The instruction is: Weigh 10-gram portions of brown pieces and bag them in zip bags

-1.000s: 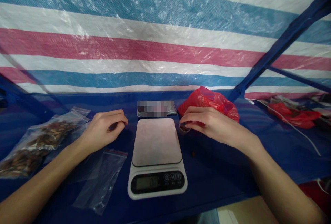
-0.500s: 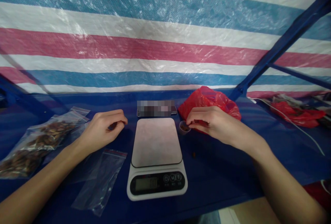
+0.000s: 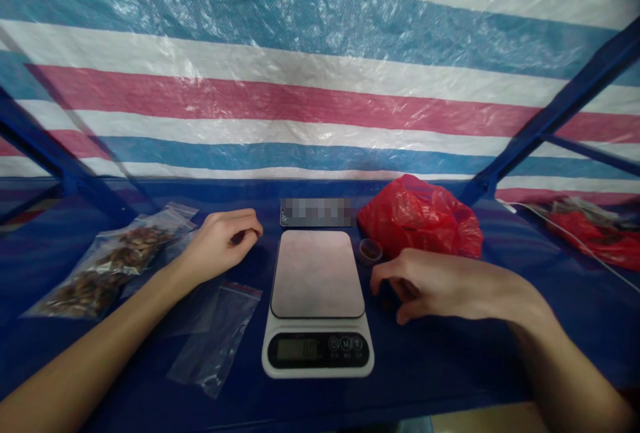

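Observation:
My left hand [image 3: 227,236] rests on the blue table left of a kitchen scale [image 3: 317,276], its fingers curled in against the thumb and nothing seen in them. To the right of the scale, my right hand [image 3: 407,286] reaches down with thumb and fingers apart, holding nothing visible. A small dark spot on the table shows faintly beneath these fingers. Just beyond them stands a little clear cup [image 3: 370,251] with brown bits inside. The scale has a bare platform, and its display [image 3: 297,350] is lit and reads about zero.
A red plastic bag [image 3: 420,216] bulges behind the cup. Zip bags of dried brown slices [image 3: 110,263] lie far left; a flat, clear zip bag [image 3: 215,340] is nearer. A phone-like slab [image 3: 317,213] lies behind the scale. Blue frame bars [image 3: 545,113] slant up at right.
My right hand has left the cup and come down nearer to me, its fingers spreading over the small dark spot. My left hand keeps its curled pose. The whole view has shifted slightly.

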`<action>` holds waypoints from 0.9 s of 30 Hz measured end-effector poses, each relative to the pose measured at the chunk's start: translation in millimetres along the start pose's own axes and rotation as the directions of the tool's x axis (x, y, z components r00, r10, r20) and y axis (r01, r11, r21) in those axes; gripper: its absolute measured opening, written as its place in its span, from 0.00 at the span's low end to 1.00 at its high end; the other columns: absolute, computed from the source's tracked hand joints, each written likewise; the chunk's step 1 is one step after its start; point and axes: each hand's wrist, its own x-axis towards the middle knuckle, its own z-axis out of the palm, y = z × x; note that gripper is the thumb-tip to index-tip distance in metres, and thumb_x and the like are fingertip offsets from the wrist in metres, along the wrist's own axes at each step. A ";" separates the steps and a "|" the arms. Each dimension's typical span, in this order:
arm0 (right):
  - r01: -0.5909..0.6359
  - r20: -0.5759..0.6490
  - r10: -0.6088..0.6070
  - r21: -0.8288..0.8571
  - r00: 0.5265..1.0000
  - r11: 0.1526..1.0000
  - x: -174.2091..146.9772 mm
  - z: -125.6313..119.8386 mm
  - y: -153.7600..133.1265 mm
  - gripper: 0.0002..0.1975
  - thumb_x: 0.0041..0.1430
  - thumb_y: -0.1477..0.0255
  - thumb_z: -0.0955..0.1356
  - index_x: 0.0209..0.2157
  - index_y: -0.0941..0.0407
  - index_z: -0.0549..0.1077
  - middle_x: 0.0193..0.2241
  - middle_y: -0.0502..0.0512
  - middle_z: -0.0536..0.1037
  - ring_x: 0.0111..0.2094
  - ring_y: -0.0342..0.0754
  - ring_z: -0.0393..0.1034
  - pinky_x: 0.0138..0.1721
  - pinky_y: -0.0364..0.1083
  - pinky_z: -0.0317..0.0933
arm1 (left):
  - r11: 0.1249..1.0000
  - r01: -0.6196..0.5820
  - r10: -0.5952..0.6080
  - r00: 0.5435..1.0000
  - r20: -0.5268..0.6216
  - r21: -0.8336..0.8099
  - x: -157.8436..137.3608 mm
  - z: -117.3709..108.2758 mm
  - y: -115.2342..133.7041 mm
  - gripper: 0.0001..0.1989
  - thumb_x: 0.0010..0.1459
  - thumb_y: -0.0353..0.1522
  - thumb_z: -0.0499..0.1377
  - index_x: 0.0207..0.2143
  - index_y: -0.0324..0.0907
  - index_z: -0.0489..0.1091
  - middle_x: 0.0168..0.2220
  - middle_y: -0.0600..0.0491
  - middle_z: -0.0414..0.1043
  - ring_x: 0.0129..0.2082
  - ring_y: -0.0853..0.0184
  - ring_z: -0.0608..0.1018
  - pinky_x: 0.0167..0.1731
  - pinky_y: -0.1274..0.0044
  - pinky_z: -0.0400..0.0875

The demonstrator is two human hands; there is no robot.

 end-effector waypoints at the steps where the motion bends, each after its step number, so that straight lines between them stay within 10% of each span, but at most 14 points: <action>1: -0.029 0.014 0.029 -0.026 0.999 0.999 1.3 1.8 0.4 0.14 0.54 0.75 0.79 0.43 0.54 0.81 0.28 0.46 0.78 0.29 0.44 0.73 0.27 0.40 0.58 | 1.000 0.004 -0.004 1.000 -0.002 -0.001 0.0 -0.1 0.0 0.14 0.63 0.24 0.52 0.30 0.40 0.76 0.29 0.55 0.76 0.26 0.71 0.77 0.27 0.79 0.65; 10: 0.048 0.025 -0.049 0.067 0.998 0.997 9.0 1.6 2.7 0.04 0.60 0.78 0.75 0.34 0.56 0.79 0.24 0.44 0.73 0.25 0.40 0.68 0.25 0.39 0.54 | 1.000 0.012 -0.012 1.000 -0.007 -0.004 1.6 -0.7 0.8 0.14 0.63 0.25 0.52 0.30 0.41 0.76 0.29 0.54 0.77 0.26 0.71 0.77 0.26 0.80 0.65; 17: 0.177 -0.427 -0.121 0.092 0.896 0.980 9.6 -7.9 3.2 0.10 0.70 0.65 0.70 0.38 0.57 0.76 0.25 0.47 0.74 0.25 0.41 0.67 0.27 0.41 0.57 | 1.000 0.014 -0.015 1.000 -0.010 -0.012 1.9 -0.2 1.9 0.14 0.63 0.25 0.52 0.30 0.41 0.76 0.29 0.55 0.76 0.26 0.71 0.77 0.23 0.80 0.63; 23: 0.152 -0.432 -0.146 -0.022 0.890 0.988 12.5 -10.3 10.1 0.08 0.68 0.68 0.70 0.40 0.56 0.81 0.27 0.50 0.78 0.26 0.43 0.70 0.28 0.42 0.59 | 1.000 -0.025 0.025 1.000 0.002 -0.013 0.1 2.6 5.8 0.13 0.64 0.24 0.52 0.31 0.41 0.75 0.30 0.55 0.76 0.27 0.71 0.77 0.29 0.79 0.67; 25: 0.171 -0.541 -0.153 -0.018 0.827 0.985 4.6 -15.2 12.0 0.09 0.68 0.66 0.71 0.39 0.56 0.81 0.27 0.51 0.79 0.26 0.43 0.70 0.29 0.43 0.60 | 0.999 -0.044 0.044 0.999 0.009 -0.017 -0.1 3.5 11.0 0.13 0.64 0.24 0.52 0.31 0.41 0.75 0.30 0.55 0.76 0.27 0.71 0.77 0.29 0.79 0.67; 27: 0.146 -0.743 -0.101 -0.004 0.661 0.989 -5.8 -24.1 19.2 0.10 0.67 0.63 0.71 0.38 0.55 0.80 0.27 0.51 0.79 0.26 0.44 0.69 0.29 0.43 0.61 | 0.998 -0.053 0.053 0.998 0.016 -0.023 0.4 4.3 16.6 0.13 0.65 0.24 0.52 0.32 0.41 0.75 0.30 0.54 0.76 0.27 0.71 0.77 0.29 0.80 0.67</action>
